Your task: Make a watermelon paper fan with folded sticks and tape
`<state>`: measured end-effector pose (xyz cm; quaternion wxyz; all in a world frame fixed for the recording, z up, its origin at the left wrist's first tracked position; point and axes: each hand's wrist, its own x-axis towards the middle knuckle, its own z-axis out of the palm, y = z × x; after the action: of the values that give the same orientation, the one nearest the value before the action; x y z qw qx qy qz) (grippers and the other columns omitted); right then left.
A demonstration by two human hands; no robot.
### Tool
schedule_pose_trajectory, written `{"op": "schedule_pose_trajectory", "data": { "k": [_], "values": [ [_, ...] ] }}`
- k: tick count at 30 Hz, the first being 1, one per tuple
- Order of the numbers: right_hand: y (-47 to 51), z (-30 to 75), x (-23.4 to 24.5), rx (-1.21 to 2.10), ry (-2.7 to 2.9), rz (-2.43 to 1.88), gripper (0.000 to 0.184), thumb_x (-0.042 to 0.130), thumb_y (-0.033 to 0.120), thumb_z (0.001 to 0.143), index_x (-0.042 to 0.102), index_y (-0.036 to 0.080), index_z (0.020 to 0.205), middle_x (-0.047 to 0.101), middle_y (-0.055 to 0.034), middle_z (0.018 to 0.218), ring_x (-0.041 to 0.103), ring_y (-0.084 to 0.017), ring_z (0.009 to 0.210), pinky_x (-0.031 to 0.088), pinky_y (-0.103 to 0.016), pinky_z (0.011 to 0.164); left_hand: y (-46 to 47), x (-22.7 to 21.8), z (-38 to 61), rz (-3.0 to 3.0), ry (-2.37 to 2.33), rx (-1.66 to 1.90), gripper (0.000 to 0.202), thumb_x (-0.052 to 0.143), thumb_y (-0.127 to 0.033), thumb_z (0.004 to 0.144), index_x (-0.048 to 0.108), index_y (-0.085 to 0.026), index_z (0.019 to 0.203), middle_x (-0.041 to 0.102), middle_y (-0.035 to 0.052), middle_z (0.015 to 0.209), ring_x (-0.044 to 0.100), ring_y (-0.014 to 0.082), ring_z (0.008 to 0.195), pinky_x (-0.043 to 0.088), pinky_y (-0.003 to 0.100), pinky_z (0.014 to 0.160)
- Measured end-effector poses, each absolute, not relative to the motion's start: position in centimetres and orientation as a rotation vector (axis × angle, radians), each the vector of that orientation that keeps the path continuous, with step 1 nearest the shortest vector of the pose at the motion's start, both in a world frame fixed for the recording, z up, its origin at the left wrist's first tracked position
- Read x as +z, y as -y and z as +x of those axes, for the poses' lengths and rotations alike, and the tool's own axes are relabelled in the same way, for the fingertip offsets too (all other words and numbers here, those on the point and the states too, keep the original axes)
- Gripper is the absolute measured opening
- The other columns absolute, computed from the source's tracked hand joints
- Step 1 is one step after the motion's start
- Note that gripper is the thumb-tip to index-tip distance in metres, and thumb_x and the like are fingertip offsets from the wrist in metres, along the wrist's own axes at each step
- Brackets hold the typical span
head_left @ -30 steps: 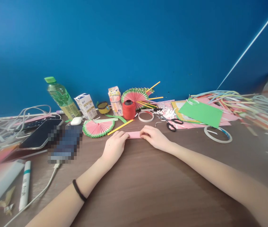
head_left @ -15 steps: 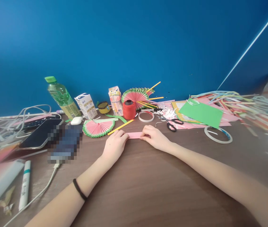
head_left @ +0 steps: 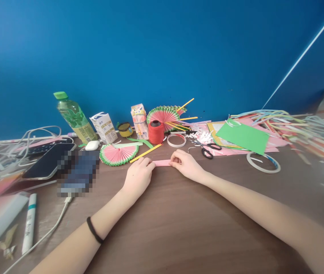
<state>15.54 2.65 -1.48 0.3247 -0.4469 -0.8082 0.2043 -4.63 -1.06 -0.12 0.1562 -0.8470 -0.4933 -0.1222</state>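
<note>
A narrow piece of pink paper [head_left: 162, 163] lies low over the brown table, stretched between my hands. My left hand [head_left: 139, 173] pinches its left end, and my right hand [head_left: 187, 166] grips the right end with thumb and fingers. Both ends of the paper are hidden under the fingers. Just beyond my left hand lies a yellow stick [head_left: 145, 153], close to a pleated pink and green paper fan [head_left: 118, 154]. Behind the paper stand a spool of red thread [head_left: 156, 133] and a roll of tape [head_left: 176, 140].
Black-handled scissors [head_left: 207, 152] lie right of centre, near green paper [head_left: 243, 136] and another tape roll [head_left: 263, 163]. A green bottle [head_left: 74, 118], a white carton [head_left: 104, 127] and a phone [head_left: 80, 171] are on the left. A blue wall [head_left: 162, 53] rises behind.
Hardly anything differs. My right hand has shifted very slightly up, its fingers still on the pink paper; my left hand stays in place.
</note>
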Motion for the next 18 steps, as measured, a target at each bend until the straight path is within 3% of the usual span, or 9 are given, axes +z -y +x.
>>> {"op": "schedule_pose_trajectory", "data": {
  "k": [2, 5, 9, 14, 18],
  "values": [
    [-2.52, 15.53, -1.56, 0.445, 2.152, -1.136, 0.005, 0.054, 0.016, 0.080, 0.057, 0.018, 0.077, 0.052, -0.0021, 0.080, 0.048, -0.015, 0.078, 0.039, -0.028, 0.070, 1.22, -0.01, -4.48, -2.446, 1.406, -0.326, 0.022, 0.043, -0.007, 0.081, 0.062, -0.016, 0.084, 0.060, 0.0068, 0.083, 0.054, 0.0192, 0.080, 0.045, 0.030, 0.069],
    [-2.14, 15.56, -1.50, 0.247, 2.296, -1.036, 0.017, 0.047, 0.014, 0.085, 0.063, 0.018, 0.088, 0.055, -0.0055, 0.086, 0.046, -0.017, 0.082, 0.037, -0.030, 0.073, 1.47, 0.19, -4.25, -2.464, 1.437, -0.234, 0.023, 0.044, -0.005, 0.079, 0.062, -0.016, 0.089, 0.059, 0.0069, 0.082, 0.054, 0.0194, 0.077, 0.045, 0.030, 0.064],
    [-1.73, 15.71, -1.29, 0.014, 2.471, -0.956, 0.025, 0.042, 0.015, 0.088, 0.065, 0.018, 0.096, 0.055, -0.0060, 0.080, 0.044, -0.017, 0.075, 0.034, -0.030, 0.068, 1.70, 0.42, -4.19, -2.458, 1.448, -0.090, 0.025, 0.043, -0.005, 0.079, 0.061, -0.015, 0.093, 0.058, 0.0066, 0.083, 0.054, 0.0194, 0.077, 0.045, 0.028, 0.060],
    [-2.12, 15.98, -1.46, -0.054, 2.503, -0.938, 0.025, 0.042, 0.018, 0.089, 0.066, 0.018, 0.097, 0.051, -0.0046, 0.072, 0.041, -0.016, 0.068, 0.035, -0.027, 0.063, 1.64, 0.18, -4.53, -2.434, 1.488, -0.187, 0.025, 0.043, -0.008, 0.082, 0.060, -0.018, 0.097, 0.060, 0.0056, 0.090, 0.055, 0.0188, 0.085, 0.045, 0.025, 0.059],
    [-2.59, 16.33, -1.71, -0.009, 2.444, -0.946, 0.024, 0.042, 0.023, 0.090, 0.066, 0.017, 0.088, 0.054, -0.0057, 0.076, 0.045, -0.016, 0.073, 0.038, -0.027, 0.066, 1.16, -0.07, -4.87, -2.420, 1.533, -0.322, 0.022, 0.042, -0.012, 0.085, 0.061, -0.021, 0.090, 0.061, 0.0039, 0.090, 0.055, 0.0175, 0.082, 0.044, 0.025, 0.058]
  ]
}}
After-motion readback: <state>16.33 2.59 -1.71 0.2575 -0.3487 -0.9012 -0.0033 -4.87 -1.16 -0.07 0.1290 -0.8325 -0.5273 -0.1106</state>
